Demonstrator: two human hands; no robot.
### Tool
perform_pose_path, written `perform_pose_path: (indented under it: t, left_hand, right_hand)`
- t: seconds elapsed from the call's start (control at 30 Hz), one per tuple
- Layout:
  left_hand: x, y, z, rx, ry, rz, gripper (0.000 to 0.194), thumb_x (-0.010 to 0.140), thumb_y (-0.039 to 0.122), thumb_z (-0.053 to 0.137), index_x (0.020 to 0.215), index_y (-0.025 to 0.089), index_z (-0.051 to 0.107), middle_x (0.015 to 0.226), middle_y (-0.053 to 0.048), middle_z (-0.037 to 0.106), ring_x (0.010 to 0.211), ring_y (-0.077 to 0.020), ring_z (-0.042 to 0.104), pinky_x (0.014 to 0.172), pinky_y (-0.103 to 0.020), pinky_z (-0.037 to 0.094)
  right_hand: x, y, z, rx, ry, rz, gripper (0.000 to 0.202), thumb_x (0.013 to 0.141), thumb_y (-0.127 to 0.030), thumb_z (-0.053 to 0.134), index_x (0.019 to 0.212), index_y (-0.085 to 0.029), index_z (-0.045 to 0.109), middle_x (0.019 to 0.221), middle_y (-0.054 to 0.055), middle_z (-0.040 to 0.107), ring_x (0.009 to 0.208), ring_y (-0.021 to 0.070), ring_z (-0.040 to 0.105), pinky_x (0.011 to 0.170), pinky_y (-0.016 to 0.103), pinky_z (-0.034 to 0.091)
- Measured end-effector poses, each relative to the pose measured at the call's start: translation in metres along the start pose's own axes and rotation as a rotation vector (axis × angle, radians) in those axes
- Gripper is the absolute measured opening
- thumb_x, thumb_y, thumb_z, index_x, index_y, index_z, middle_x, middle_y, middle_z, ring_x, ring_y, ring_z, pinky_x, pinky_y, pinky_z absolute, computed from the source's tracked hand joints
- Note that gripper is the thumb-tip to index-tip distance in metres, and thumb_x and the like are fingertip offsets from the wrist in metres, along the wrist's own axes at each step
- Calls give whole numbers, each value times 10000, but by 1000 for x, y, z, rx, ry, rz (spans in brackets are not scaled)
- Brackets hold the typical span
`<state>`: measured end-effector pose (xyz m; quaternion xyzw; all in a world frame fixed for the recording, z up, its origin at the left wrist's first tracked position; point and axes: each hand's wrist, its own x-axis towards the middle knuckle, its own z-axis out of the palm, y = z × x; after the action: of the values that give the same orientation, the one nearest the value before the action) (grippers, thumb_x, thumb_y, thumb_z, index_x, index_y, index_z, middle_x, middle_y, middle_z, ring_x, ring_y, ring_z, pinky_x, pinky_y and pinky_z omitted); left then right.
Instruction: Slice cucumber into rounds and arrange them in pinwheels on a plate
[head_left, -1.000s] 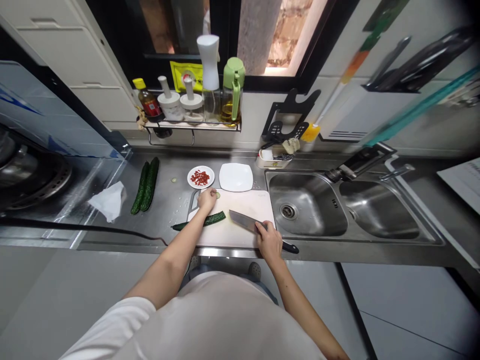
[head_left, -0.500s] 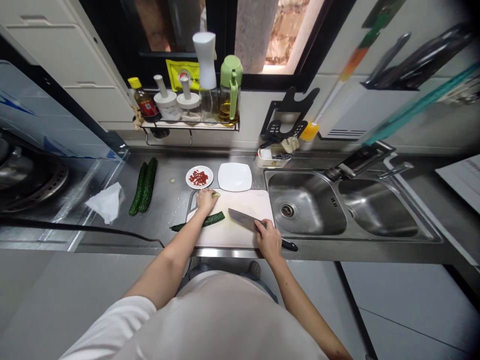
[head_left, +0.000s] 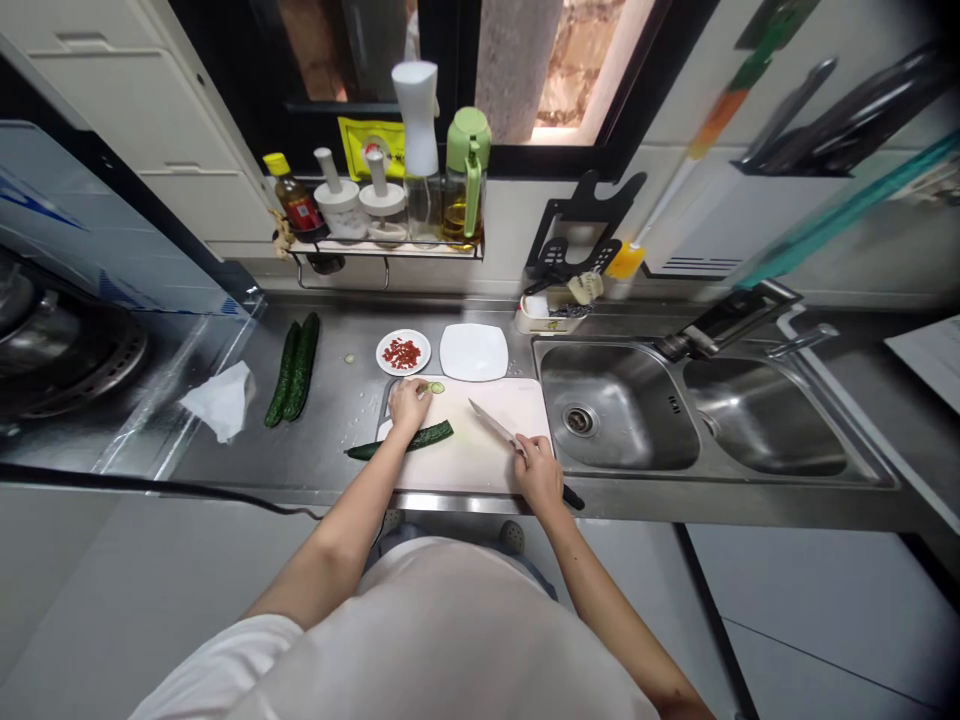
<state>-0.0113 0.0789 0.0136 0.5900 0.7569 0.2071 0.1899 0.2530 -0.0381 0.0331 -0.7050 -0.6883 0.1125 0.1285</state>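
Observation:
A pale cutting board (head_left: 495, 470) lies on the steel counter. On its upper left, my left hand (head_left: 409, 406) is beside thin cucumber slices (head_left: 436, 387), its fingers bent; what they hold, if anything, is too small to tell. Below that hand a cut length of cucumber (head_left: 431, 434) crosses the board's left edge, partly under my left forearm. My right hand (head_left: 538, 472) grips a knife (head_left: 493, 422) over the right part of the board, blade pointing up and left. Behind the board are a small plate (head_left: 382, 352) of chopped red pieces and a white square plate (head_left: 473, 352).
Two whole cucumbers (head_left: 301, 368) and a crumpled white tissue (head_left: 223, 401) lie at the left. A double sink (head_left: 616, 405) is at the right. Bottles and jars stand on a wall rack (head_left: 387, 252) behind. A utensil holder (head_left: 550, 322) is near the sink.
The knife has turned so its blade shows narrower. The slices by my left hand show more plainly beside its fingers. The whole view has shifted slightly.

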Motion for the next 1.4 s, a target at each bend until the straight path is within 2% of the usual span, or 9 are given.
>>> perform_pose_path:
  t: [0.2, 0.4, 0.53, 1.0, 1.2, 1.4]
  left_hand:
    - [-32, -13, -8, -29, -8, 50, 229, 819, 312, 598, 1013, 256, 706, 1026, -65, 667, 1049, -266, 565, 934, -379, 414]
    - [-61, -18, -13, -5, -18, 200, 215, 876, 343, 553, 986, 242, 709, 1017, -63, 674, 1015, -243, 569, 926, -362, 411]
    - [-72, -18, -14, -6, -14, 241, 223, 896, 351, 534, 977, 236, 707, 1004, -63, 679, 997, -230, 569, 920, -359, 404]
    - [-78, -17, -7, 18, -49, 311, 219, 902, 358, 536, 984, 247, 706, 1020, -63, 668, 1012, -223, 557, 921, -356, 395]
    - [-74, -16, -5, 9, -66, 363, 220, 908, 351, 536, 992, 258, 717, 1009, -59, 666, 1009, -213, 559, 914, -354, 397]
    - [-72, -17, 0, 7, -100, 444, 243, 920, 363, 536, 1043, 272, 725, 1047, -51, 680, 1009, -195, 583, 904, -338, 407]
  right_hand:
    - [7, -1, 9, 95, 1, 65, 316, 925, -244, 453, 1145, -191, 674, 940, 64, 596, 797, 162, 564, 698, 250, 386]
    - [14, -4, 14, 174, -39, 38, 318, 928, -256, 428, 1095, -164, 682, 932, 71, 631, 854, 173, 583, 760, 246, 408]
    - [18, -9, 10, 209, -32, 19, 318, 923, -265, 426, 1083, -168, 684, 920, 71, 635, 865, 180, 592, 779, 249, 417]
    - [23, -43, -4, 241, -98, -118, 271, 932, -255, 408, 1005, -167, 653, 883, 73, 669, 847, 187, 591, 740, 241, 388]
    - [24, -62, -16, 59, -270, -53, 285, 974, -291, 376, 993, -163, 630, 873, 86, 694, 786, 190, 621, 636, 253, 327]
    - [26, -79, -23, -56, -408, -77, 273, 982, -282, 383, 1087, -161, 604, 971, 121, 700, 870, 213, 646, 656, 263, 351]
